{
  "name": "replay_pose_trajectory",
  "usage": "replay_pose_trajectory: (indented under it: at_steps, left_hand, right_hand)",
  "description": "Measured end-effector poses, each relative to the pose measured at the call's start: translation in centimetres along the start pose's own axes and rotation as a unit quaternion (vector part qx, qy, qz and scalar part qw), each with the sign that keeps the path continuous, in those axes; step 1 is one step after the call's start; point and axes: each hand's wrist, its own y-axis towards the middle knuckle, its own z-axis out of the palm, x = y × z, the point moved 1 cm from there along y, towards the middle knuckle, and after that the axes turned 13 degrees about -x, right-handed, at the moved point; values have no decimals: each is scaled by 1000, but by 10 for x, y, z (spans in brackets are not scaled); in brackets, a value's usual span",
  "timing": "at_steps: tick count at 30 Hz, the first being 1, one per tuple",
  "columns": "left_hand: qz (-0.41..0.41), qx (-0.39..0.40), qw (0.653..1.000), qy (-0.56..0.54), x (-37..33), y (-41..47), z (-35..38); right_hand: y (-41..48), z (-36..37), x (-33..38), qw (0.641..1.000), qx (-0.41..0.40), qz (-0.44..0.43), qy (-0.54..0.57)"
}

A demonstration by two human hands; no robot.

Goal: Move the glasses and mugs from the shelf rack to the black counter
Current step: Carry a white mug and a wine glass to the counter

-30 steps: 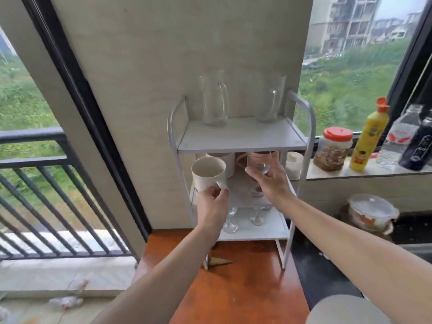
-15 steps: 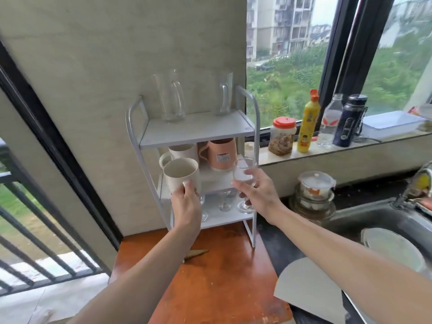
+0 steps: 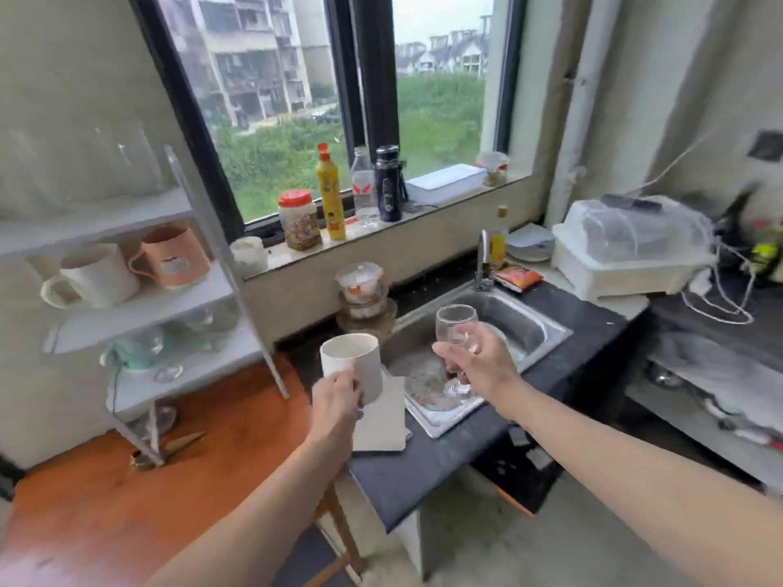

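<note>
My left hand (image 3: 334,400) grips a cream mug (image 3: 351,364) upright above the left end of the black counter (image 3: 449,455). My right hand (image 3: 478,366) holds a clear wine glass (image 3: 455,332) by its bowl, over the sink's near edge. The white shelf rack (image 3: 220,256) stands at the left on an orange wooden table (image 3: 127,493). On its middle tier sit a white mug (image 3: 95,275) and a pink mug (image 3: 173,256). Blurred glassware (image 3: 140,345) shows on the lower tiers, and clear jugs (image 3: 127,163) on top.
A steel sink (image 3: 529,319) with a plate inside is set into the counter, and a grey cardboard piece (image 3: 385,417) lies at its left. Stacked lidded bowls (image 3: 362,290) stand behind. Jar, bottles and flask line the window sill (image 3: 406,213). A covered dish rack (image 3: 627,247) sits at right.
Both hands have carried the mug and the wine glass away from the rack to the right, over the black counter and sink. The view has swung right with them.
</note>
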Motion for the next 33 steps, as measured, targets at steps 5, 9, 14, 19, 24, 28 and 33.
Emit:
replay_pose_trajectory:
  at_steps: [5,9,14,19,24,28,33]
  left_hand:
    - [10,169,985,32,4,-86,111]
    - [35,293,954,48,-1,-146,196]
    - [33,424,901,81,0,-201,316]
    - [43,528,841,108,-10,-256,442]
    - [54,622,769,135,-28,-323,553]
    - [52,686,708,162,-20,-387,623]
    - [44,737,647,189,0,-474,693]
  right_hand:
    - [0,-148,-37,991,-124,40,9]
    - [2,-253,-62,975,-214,63,7]
    - [12,-375,-92,942,-323,92,-16]
    - [29,-490,-108,899,-422,112,-30]
    - [25,-587,-117,842,-524,130,-25]
    - [-2,-653,-132,799,-582,148,-15]
    - [-30,-737,-160,754,-635,168,-14]
